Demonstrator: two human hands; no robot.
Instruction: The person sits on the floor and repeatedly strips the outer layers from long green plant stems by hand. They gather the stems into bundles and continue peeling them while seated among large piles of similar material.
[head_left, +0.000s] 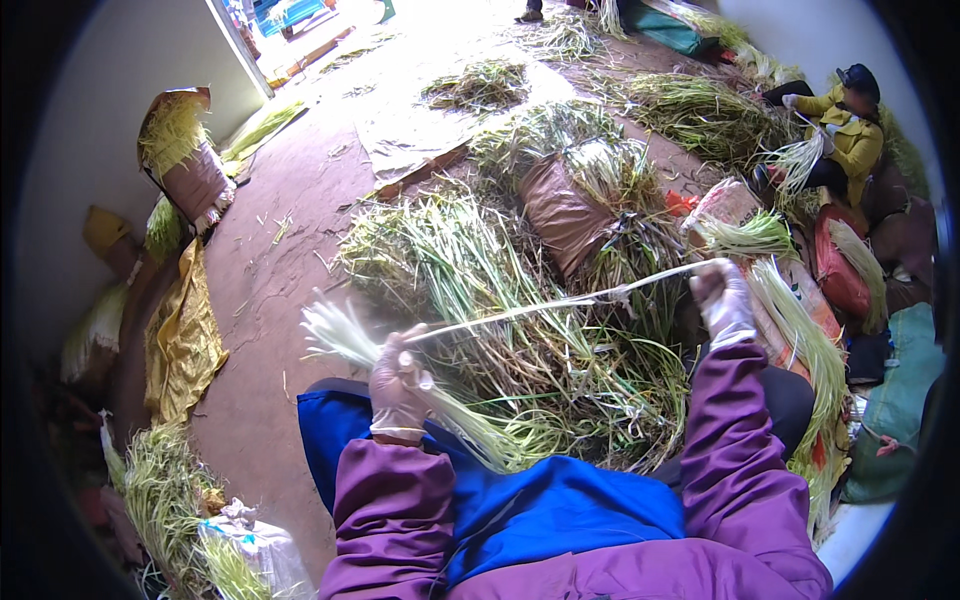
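Note:
My gloved left hand (399, 386) is closed around a bunch of pale, leafy stalks (480, 431), its white ends fanning out to the upper left and its yellow-green leaves lying over the blue cloth on my lap. A whitish tie strip (525, 308) runs taut from that hand up to my gloved right hand (721, 300), which grips its far end. Under the strip lies a large heap of long green stalks (480, 277), partly dry and tangled.
A brown plastic wrap (562, 214) surrounds a bundle beyond the heap. Pale stalks lie on sacks (806, 300) to my right. A co-worker in yellow (855, 142) sits at the upper right, holding stalks. A yellow sack (184, 337) and wrapped bundle (196, 184) stand left.

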